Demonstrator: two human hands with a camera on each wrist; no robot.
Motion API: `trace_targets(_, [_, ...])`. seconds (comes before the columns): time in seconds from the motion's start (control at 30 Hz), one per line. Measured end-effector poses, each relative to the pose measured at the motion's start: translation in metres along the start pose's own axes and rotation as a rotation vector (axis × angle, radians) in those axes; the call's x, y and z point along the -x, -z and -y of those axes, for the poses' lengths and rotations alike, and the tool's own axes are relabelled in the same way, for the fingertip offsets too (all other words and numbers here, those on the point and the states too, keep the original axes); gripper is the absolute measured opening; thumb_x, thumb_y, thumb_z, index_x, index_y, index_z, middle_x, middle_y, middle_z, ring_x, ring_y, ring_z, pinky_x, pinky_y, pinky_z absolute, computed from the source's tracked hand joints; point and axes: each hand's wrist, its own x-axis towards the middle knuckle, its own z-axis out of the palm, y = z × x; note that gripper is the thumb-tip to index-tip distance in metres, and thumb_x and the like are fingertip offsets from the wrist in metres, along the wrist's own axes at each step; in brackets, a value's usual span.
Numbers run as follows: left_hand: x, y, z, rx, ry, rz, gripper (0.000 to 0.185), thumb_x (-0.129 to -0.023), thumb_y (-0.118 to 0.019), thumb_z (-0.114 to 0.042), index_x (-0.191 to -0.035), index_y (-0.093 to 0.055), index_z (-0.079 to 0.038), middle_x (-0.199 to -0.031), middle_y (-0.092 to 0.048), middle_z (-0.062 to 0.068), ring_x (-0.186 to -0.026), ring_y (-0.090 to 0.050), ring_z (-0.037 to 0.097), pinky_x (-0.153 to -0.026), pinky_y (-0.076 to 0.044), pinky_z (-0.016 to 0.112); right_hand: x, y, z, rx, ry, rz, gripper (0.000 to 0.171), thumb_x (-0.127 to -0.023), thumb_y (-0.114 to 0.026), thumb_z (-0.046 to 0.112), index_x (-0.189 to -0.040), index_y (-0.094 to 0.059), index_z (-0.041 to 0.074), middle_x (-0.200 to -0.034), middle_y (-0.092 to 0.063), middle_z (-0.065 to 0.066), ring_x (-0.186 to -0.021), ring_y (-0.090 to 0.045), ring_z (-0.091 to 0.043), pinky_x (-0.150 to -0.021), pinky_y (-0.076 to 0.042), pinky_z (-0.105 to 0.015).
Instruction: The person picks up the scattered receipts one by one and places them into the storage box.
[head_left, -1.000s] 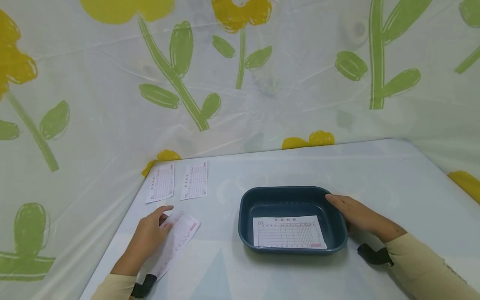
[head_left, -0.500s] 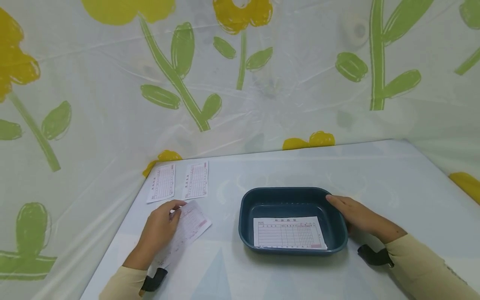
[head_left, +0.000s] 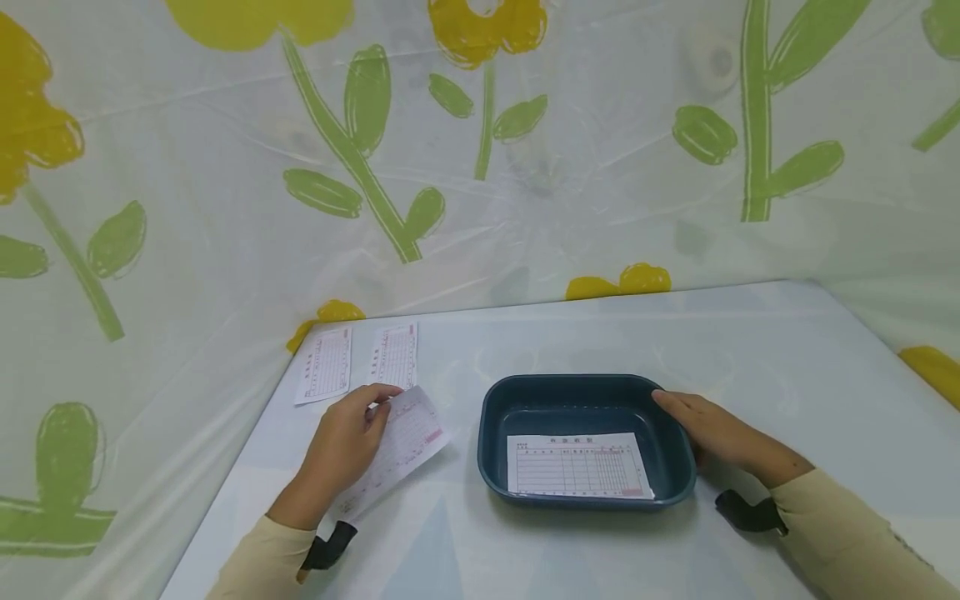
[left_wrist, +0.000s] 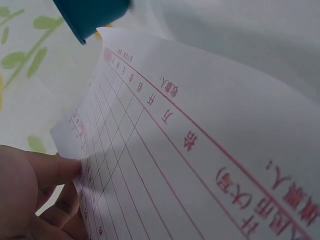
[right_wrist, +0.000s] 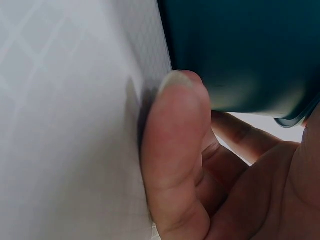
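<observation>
My left hand (head_left: 341, 446) pinches a paper form (head_left: 412, 429) by its edge, thumb on one side and fingers behind. The sheet is tilted and bowed; the left wrist view shows its red ruled grid and printed characters (left_wrist: 190, 140) close up. My right hand (head_left: 720, 429) grips the right end of a dark teal plastic basin (head_left: 562, 387), thumb over the rim. From the right wrist view, curled fingers (right_wrist: 175, 145) press against the basin's outer wall (right_wrist: 240, 50), low by the table. Inside the basin a similar form (head_left: 577, 467) lies flat, face up.
Two more forms, one at the far left corner (head_left: 326, 362) and one beside it (head_left: 395, 354), lie on the white table (head_left: 720, 342). My left hand and its sheet partly cover the second. Behind the table hangs a flower-patterned curtain (head_left: 585, 183).
My left hand has moved right and slightly away from me, taking the form along, and the sheet's right corner now stands up off the table. The right hand and basin have stayed put.
</observation>
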Motion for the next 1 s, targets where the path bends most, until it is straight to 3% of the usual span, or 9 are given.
trace_targets(0.17, [-0.001,0.002,-0.011,0.003,-0.046,-0.026,0.027,-0.093,-0.065,-0.001,-0.118,-0.07,-0.011,-0.118,-0.071,0.007,-0.099,-0.067,0.019,-0.082,-0.059,0.039,-0.002,0.002,0.003,-0.001,0.021,0.001,0.074,-0.107,-0.028,0.051,-0.151,-0.031,-0.008,-0.129,-0.054,-0.029,-0.066,-0.064,-0.024,-0.055,-0.056,-0.041])
trace_targets(0.37, [-0.005,0.007,-0.023,-0.008,-0.091,-0.056,0.026,-0.094,-0.065,-0.003,-0.118,-0.07,-0.012,-0.117,-0.071,0.004,-0.097,-0.067,0.017,-0.081,-0.059,0.035,0.0,0.0,0.008,0.012,-0.002,-0.001,0.076,-0.106,-0.027,0.053,-0.153,-0.027,-0.007,-0.141,-0.045,-0.034,-0.076,-0.064,-0.023,-0.058,-0.057,-0.04])
trace_targets(0.6, [-0.012,0.013,-0.036,0.005,-0.168,-0.098,0.026,-0.094,-0.064,0.0,-0.118,-0.07,-0.01,-0.115,-0.072,0.005,-0.102,-0.068,0.018,-0.084,-0.059,0.036,0.0,0.001,0.01,0.019,-0.012,-0.008,0.078,-0.106,-0.026,0.054,-0.153,-0.026,-0.008,-0.139,-0.045,-0.034,-0.072,-0.063,-0.022,-0.058,-0.056,-0.041])
trace_targets(0.8, [-0.019,0.01,-0.054,0.028,-0.209,-0.086,0.028,-0.094,-0.064,-0.001,-0.12,-0.07,-0.011,-0.114,-0.072,0.003,-0.099,-0.067,0.015,-0.083,-0.059,0.031,0.001,-0.002,0.004,0.011,-0.038,-0.016,0.078,-0.106,-0.026,0.055,-0.152,-0.028,-0.009,-0.128,-0.052,-0.029,-0.062,-0.061,-0.025,-0.056,-0.054,-0.04])
trace_targets(1.0, [-0.027,0.002,-0.069,0.069,-0.25,-0.07,0.032,-0.094,-0.062,0.003,-0.121,-0.069,-0.012,-0.114,-0.071,0.003,-0.099,-0.067,0.014,-0.086,-0.058,0.029,0.002,-0.002,0.001,0.0,-0.038,-0.001,0.078,-0.106,-0.025,0.054,-0.152,-0.027,-0.009,-0.132,-0.051,-0.03,-0.073,-0.062,-0.024,-0.059,-0.054,-0.041])
